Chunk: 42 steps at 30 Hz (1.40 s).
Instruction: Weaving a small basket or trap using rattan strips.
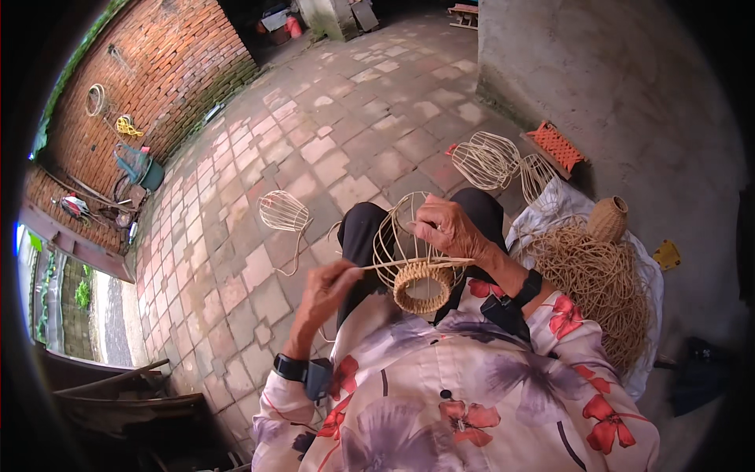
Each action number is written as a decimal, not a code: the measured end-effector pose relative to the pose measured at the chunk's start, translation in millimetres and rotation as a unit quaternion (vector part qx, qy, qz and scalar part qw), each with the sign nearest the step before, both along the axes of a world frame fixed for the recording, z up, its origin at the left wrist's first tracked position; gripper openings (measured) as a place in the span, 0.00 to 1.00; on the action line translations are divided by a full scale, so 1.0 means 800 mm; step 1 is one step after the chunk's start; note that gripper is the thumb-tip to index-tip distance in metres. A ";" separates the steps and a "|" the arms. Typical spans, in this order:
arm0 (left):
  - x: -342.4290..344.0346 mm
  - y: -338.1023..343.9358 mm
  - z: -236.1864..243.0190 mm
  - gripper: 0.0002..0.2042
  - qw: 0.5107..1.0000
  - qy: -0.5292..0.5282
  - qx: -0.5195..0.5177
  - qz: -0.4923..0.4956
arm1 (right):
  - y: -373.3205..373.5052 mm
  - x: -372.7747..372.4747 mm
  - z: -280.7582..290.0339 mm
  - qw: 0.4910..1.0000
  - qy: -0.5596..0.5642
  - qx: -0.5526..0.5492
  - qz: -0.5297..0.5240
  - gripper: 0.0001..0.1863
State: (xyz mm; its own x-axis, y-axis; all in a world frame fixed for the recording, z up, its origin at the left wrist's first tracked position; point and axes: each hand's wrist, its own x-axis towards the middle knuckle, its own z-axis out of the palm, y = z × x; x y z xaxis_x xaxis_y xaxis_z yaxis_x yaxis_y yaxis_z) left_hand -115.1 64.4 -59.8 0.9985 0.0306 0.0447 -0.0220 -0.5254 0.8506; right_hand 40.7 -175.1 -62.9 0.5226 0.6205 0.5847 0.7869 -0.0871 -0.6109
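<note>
A pale frame of thin curved ribs [386,235] rests between my knees, with a tightly woven round rim [417,301] toward my body. My left hand [324,289], left of the frame, pinches a light cord [373,266] that stretches right across the ribs above the rim. My right hand [444,228] has its fingers closed on the upper ribs of the frame; what its fingertips hold exactly is partly hidden.
A rib frame [283,210] with trailing cord lies ahead-left, more frames [486,161] ahead-right. A cord heap [590,291] and woven piece [609,220] rest on white cloth to my right, beside a wall [629,110]. An orange crate [561,145] stands behind them. Dark objects [141,409] are lower left.
</note>
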 end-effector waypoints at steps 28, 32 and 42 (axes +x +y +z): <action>-0.107 0.045 -0.005 0.16 0.933 0.228 -0.250 0.118 | 0.044 0.012 0.047 0.988 -0.156 -0.009 0.016 0.09; -0.059 -0.027 -0.005 0.18 0.874 0.237 -0.416 0.080 | 0.054 0.018 0.032 0.948 -0.178 -0.232 0.123 0.14; 0.038 -0.068 0.003 0.08 0.849 0.127 -0.501 0.109 | 0.026 -0.011 0.036 0.979 -0.150 -0.115 0.082 0.14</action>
State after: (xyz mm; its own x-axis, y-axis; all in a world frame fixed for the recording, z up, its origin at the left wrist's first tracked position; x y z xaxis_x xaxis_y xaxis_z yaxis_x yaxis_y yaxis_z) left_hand -84.8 10.3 -57.7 0.9380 0.1107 -0.3285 0.2340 0.4968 0.8357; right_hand 31.8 -154.1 -34.3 0.2317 0.8149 0.5313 0.9427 -0.0534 -0.3292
